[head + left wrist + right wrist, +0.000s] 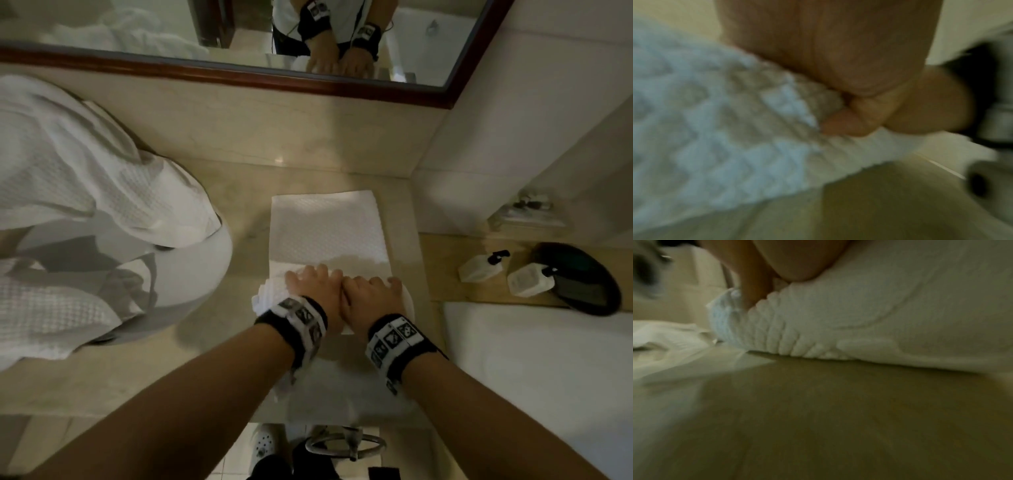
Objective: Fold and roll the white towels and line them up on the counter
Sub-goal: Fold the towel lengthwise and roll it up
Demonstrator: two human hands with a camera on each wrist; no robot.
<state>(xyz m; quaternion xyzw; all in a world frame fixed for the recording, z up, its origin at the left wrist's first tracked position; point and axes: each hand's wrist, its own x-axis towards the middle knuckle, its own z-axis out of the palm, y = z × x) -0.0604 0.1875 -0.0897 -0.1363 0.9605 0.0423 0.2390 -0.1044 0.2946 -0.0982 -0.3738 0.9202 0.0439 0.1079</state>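
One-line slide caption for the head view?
Both hands, left hand and right hand, roll a folded white towel along the counter.

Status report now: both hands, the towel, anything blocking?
Left hand and right hand curled over the towel roll. Flat part of the towel still unrolled ahead. Counter beyond it free.

The towel (325,229) is white waffle-weave cloth, matt and nubbly. Under it, the counter (212,346) is polished beige stone, glossy. Beyond it, the mirror (239,73) has a dark wood frame.
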